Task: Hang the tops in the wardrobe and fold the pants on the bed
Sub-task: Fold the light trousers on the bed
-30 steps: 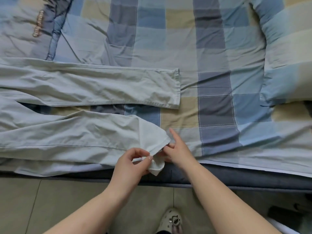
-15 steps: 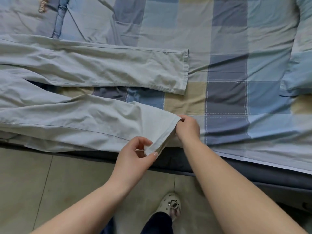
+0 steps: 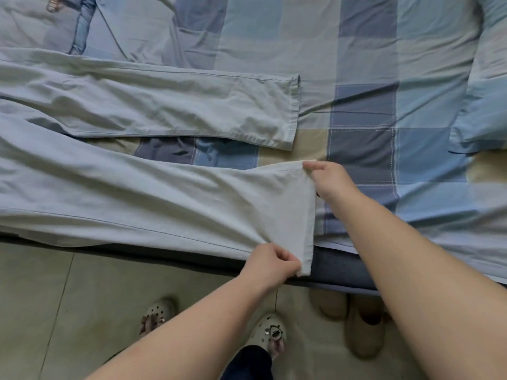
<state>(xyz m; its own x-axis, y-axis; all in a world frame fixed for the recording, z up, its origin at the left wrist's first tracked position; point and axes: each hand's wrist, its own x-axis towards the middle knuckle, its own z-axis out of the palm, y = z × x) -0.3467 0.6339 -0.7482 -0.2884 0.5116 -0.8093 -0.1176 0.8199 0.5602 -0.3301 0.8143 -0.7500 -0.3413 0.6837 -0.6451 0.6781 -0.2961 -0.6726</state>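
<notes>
Pale grey-blue pants point(image 3: 153, 198) lie spread across the checked bed point(image 3: 365, 50), legs running left to right. The far leg lies flat, its hem at the middle of the bed. The near leg hangs partly over the bed's front edge. My left hand point(image 3: 270, 263) pinches the near corner of that leg's hem, off the mattress edge. My right hand point(image 3: 327, 178) pinches the far corner of the same hem, so the hem is stretched taut between both hands.
A pillow point(image 3: 485, 86) in the same checked fabric lies at the right. Another blue garment point(image 3: 79, 26) lies at the top left. Below the dark mattress edge point(image 3: 332, 267) is tiled floor with my clogs point(image 3: 267, 331) and beige slippers point(image 3: 362, 325).
The bunched hem of the near leg has been opened out. My right hand moved up onto the bed with the far corner, my left hand down with the near corner.
</notes>
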